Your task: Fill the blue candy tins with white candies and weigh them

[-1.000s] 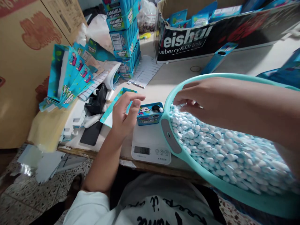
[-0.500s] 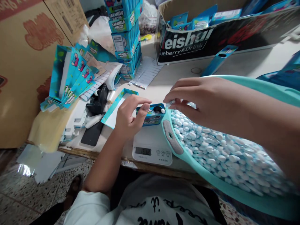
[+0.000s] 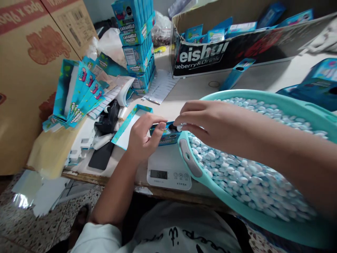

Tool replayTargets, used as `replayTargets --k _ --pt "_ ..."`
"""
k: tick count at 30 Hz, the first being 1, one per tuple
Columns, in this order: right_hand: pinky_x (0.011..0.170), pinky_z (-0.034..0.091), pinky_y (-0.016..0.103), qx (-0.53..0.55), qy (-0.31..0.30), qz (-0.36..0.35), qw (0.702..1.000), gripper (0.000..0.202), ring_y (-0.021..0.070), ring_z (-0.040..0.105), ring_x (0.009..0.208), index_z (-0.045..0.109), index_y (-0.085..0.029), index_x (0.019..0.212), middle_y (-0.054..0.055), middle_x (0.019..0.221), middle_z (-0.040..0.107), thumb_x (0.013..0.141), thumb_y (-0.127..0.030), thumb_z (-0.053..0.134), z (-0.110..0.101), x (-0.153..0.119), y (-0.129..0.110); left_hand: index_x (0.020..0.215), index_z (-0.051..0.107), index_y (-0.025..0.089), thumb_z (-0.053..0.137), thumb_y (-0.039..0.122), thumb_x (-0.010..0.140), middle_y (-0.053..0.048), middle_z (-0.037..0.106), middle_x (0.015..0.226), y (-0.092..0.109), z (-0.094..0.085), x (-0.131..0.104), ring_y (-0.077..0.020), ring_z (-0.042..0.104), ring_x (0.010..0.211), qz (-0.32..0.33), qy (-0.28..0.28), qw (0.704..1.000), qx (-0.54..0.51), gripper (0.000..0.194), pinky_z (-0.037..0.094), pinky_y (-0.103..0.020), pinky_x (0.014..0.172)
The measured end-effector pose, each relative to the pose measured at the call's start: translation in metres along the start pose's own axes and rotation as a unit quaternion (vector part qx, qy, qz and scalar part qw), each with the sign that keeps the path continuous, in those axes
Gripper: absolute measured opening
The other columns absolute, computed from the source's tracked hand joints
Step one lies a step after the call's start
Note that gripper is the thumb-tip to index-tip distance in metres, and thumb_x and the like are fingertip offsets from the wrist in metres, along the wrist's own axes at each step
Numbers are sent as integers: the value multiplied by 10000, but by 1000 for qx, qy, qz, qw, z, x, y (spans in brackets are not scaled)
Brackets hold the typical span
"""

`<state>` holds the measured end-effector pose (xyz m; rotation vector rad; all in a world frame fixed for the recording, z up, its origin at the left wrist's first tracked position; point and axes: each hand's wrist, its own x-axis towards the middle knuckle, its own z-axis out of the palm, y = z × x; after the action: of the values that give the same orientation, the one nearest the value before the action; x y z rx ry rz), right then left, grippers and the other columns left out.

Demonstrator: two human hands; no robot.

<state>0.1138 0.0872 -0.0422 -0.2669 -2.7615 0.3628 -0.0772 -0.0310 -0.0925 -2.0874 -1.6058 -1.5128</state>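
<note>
Steadying candy box (image 3: 165,135) left hand (image 3: 143,138), right hand (image 3: 207,121) above.

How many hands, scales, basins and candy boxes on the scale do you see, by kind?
Hands: 2, left hand and right hand
Scale: 1
Teal basin: 1
Candy box on the scale: 1
Total: 5

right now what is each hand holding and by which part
Left hand grips the small blue candy tin by its left end; right hand pinches a white candy in its fingertips.
</note>
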Motion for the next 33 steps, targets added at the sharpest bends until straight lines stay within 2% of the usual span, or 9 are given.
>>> replayTargets --k 10,17,20,23,33 --pt "664 338 296 -3 10 -7 1000 267 128 496 724 747 -160 987 73 917 616 954 -137 482 4 0 1 1003 695 215 517 363 1070 -41 758 952 -3 3 -2 -175 691 905 28 -29 999 6 241 557 -323 819" --pt "679 356 296 -12 17 -4 1000 304 129 502 732 760 -169 1000 77 952 617 989 -126 459 0 -1 -4 1017 697 212 516 373 1073 -47 753 965 -4 3 -2 -178 689 923 16 -36 999 -1 249 555 -329 843" --pt "691 372 299 -12 44 -14 999 311 136 521 748 754 -173 1049 74 957 613 996 -136 449 -2 -1 -4 1017 699 205 523 359 1070 -48 752 963 -4 3 -2 -177 686 918 24 -33 999 -1 240 552 -325 840" --pt "676 371 293 -11 62 -29 998 289 130 518 728 749 -167 1020 66 926 601 983 -144 464 -3 -1 -1 1006 698 208 510 357 1075 -46 754 958 -4 3 -2 -174 687 917 20 -33 999 4 249 556 -321 835" --pt "682 387 323 -8 25 -3 1000 279 144 510 721 725 -193 946 70 956 601 973 -163 449 -2 2 2 991 691 209 516 346 1076 -33 755 933 -4 1 0 -160 690 898 24 -28 999 14 238 553 -299 823"
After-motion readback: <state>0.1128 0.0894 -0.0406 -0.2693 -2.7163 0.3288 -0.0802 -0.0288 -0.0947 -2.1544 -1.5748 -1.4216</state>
